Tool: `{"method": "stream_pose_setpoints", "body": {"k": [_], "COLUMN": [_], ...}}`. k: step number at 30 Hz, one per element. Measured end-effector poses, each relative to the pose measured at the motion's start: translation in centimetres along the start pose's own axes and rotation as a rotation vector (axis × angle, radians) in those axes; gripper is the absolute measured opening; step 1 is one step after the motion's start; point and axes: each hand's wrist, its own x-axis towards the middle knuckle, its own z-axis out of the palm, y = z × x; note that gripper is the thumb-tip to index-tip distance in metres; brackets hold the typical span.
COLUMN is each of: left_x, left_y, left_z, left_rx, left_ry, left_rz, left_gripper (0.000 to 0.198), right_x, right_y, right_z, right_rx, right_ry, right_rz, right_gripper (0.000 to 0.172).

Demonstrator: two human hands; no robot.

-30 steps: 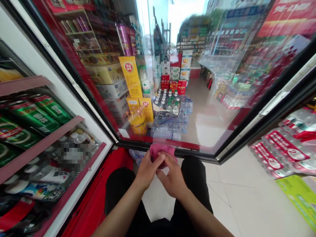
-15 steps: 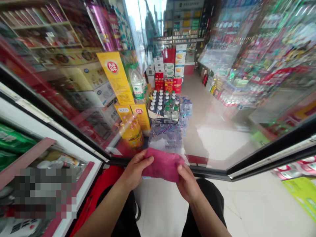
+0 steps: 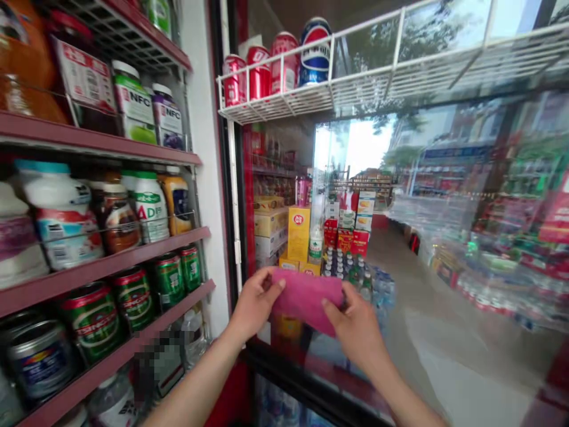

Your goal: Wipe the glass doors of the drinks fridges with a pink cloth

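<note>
The left hand (image 3: 255, 302) and right hand (image 3: 358, 329) hold a pink cloth (image 3: 306, 299) spread between them, fingers pinching its opposite edges, in front of a cooler's glass door (image 3: 444, 267). Green-labelled cans (image 3: 133, 299) stand on a shelf (image 3: 111, 261) to the left; red cans (image 3: 258, 74) sit in a white wire rack (image 3: 355, 89) above.

Pink cloth (image 3: 306, 301), held at centre between left hand (image 3: 255, 302) and right hand (image 3: 358, 326). Glass cooler door (image 3: 448, 332) behind. Green tins (image 3: 133, 299) at 9 o'clock. Red and blue cans (image 3: 284, 62) in wire rack (image 3: 275, 105) at 12 o'clock.
</note>
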Motion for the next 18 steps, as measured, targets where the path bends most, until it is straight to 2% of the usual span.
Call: {"method": "stream_pose_setpoints", "body": {"k": [2, 5, 7, 10, 13, 15, 18], "left_x": [2.9, 7.3, 10.0, 13.1, 14.7, 15.0, 14.8], "left_y": [1.9, 3.9, 4.5, 4.4, 3.5, 3.0, 2.7], "left_z": [-1.2, -2.2, -2.4, -2.1, -1.7, -1.4, -1.1], "left_rx": [0.064, 0.131, 0.172, 0.252, 0.351, 0.426, 0.567], "left_ry": [0.1, 0.2, 0.259, 0.348, 0.407, 0.447, 0.453], "left_rz": [0.101, 0.204, 0.252, 0.3, 0.341, 0.391, 0.513], "left_gripper": [0.036, 0.033, 0.032, 0.027, 0.026, 0.024, 0.011], "right_x": [3.6, 8.3, 10.6, 12.7, 13.3, 13.4, 13.1], "right_y": [-2.7, -5.9, -7.3, -8.5, -8.8, -8.6, -8.0], "right_z": [0.8, 2.1, 2.9, 3.9, 4.6, 4.7, 4.5], "right_rx": [-0.268, -0.484, -0.606, -0.868, -1.095, -1.183, -1.277], "right_ry": [0.074, 0.143, 0.158, 0.185, 0.293, 0.317, 0.121], "right_rz": [-0.156, -0.334, -0.389, -0.478, -0.695, -0.858, -1.071], "right_gripper": [0.027, 0.042, 0.048, 0.039, 0.019, 0.019, 0.025]}}
